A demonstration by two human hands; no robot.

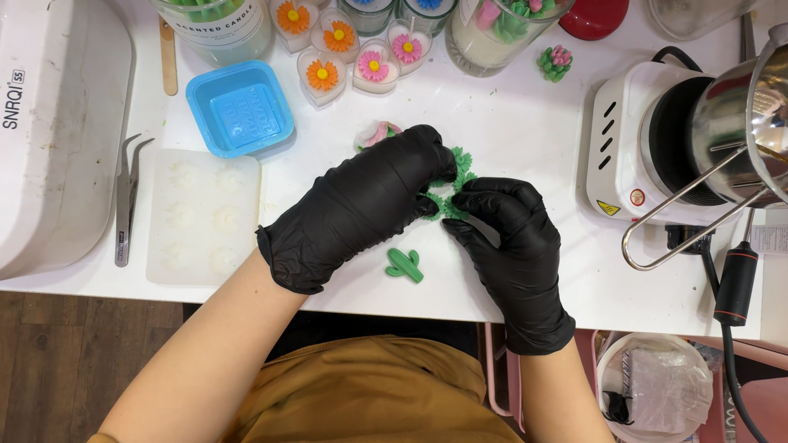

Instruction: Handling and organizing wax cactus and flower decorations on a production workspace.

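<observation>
Both my hands wear black gloves and meet over the middle of the white table [525, 131]. My left hand [369, 201] and my right hand [505, 234] pinch a small green wax piece with leafy lobes [456, 176] between their fingertips. Most of that piece is hidden by the fingers. A green cactus-shaped wax piece [405, 265] lies on the table just below my left hand. A pink and white wax flower [376, 133] peeks out behind my left hand.
A white silicone mould [203, 215] and a blue square mould [240, 107] sit at left, with tweezers [125, 199] beside them. Heart-shaped flower candles [353, 49] and glass jars line the back. A white hotplate [648, 143] with a metal pot [759, 115] stands at right.
</observation>
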